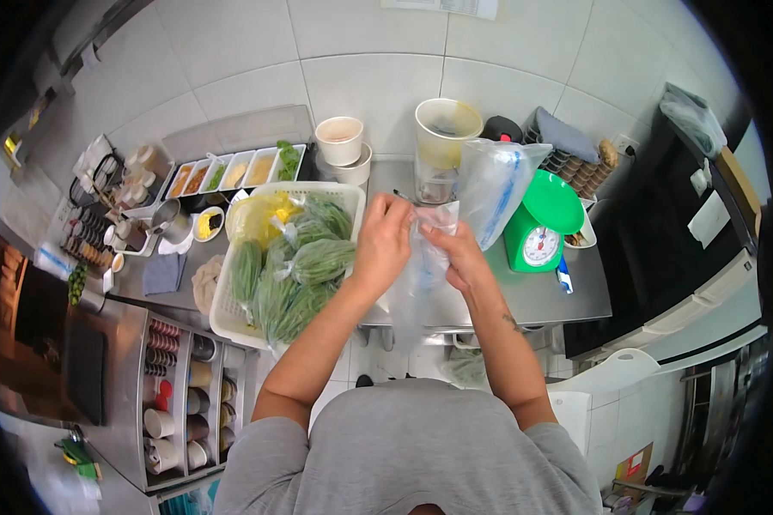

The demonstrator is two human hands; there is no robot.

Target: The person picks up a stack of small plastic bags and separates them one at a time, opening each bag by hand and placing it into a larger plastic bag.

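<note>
A clear plastic bag [414, 292] hangs limp between my hands, above the near edge of the steel counter. My left hand [385, 239] pinches the bag's upper edge with fingers drawn together. On the other side, my right hand [460, 256] grips the same edge between thumb and fingers. Left of my hands stands a cream plastic basket [223, 296], holding several clear bags of long green vegetables [305, 275] and one bag with something yellow [270, 213]. Beyond my right hand is a stack of clear bags with blue print [494, 189].
A green dial scale [537, 227] stands at the right, with a blue-and-white item [564, 276] beside it. A tall tub [447, 129] and paper bowls [340, 142] are at the back. Ingredient trays [232, 172] and a grey cloth [163, 273] lie left. A black-fronted appliance [653, 215] borders the right.
</note>
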